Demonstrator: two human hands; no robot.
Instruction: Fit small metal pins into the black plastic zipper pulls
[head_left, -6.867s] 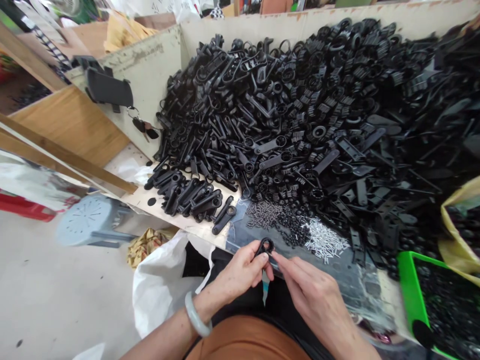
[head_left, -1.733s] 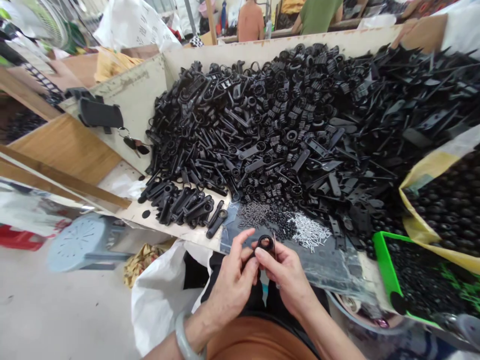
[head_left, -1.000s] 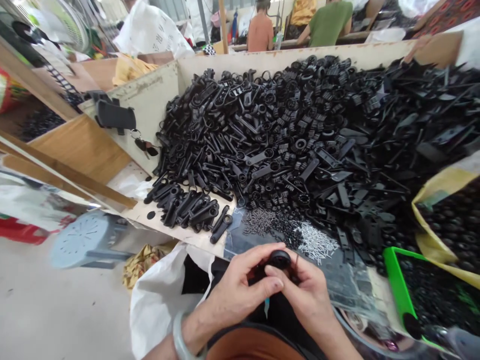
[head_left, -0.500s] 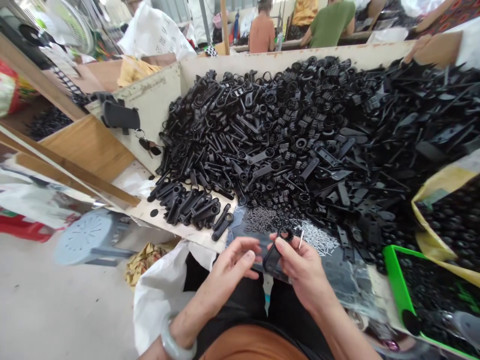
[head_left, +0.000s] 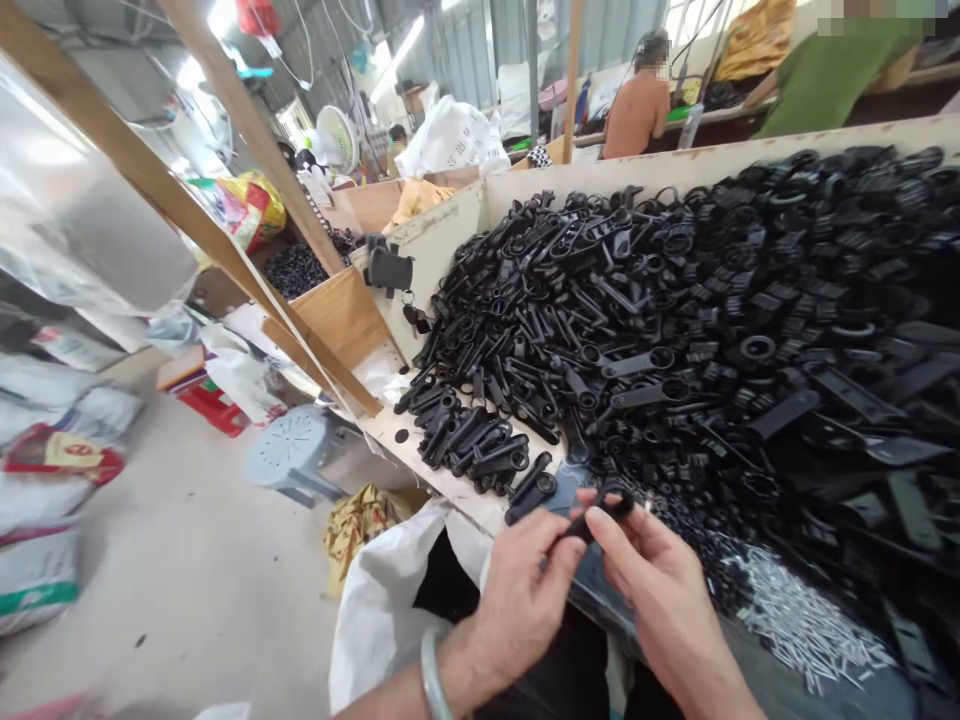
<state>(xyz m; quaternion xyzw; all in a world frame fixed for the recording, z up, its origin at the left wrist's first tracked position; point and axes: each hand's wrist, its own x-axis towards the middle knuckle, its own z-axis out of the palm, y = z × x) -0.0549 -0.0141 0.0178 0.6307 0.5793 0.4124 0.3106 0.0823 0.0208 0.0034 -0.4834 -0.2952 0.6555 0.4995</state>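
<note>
Workbench (head_left: 480, 512) carries heaped black parts (head_left: 675, 300) and silver pins (head_left: 806, 615). Left hand (head_left: 529, 590) pinches the black piece (head_left: 581, 525) at its near-left end; right hand (head_left: 660, 570) has fingers closed about its ring end, the piece spanning both grips.

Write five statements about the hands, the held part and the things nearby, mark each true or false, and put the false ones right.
1. The left hand and right hand hold the same black part. True.
2. The bracelet is on the right wrist. False: the bracelet is on the left wrist.
3. The silver pins lie in a loose heap. True.
4. The stool is bright red. False: the stool is pale blue-grey.
5. The white sack is to the right of both hands. False: the white sack is to their left.
6. A green shirt shows beyond the bin. True.
</note>
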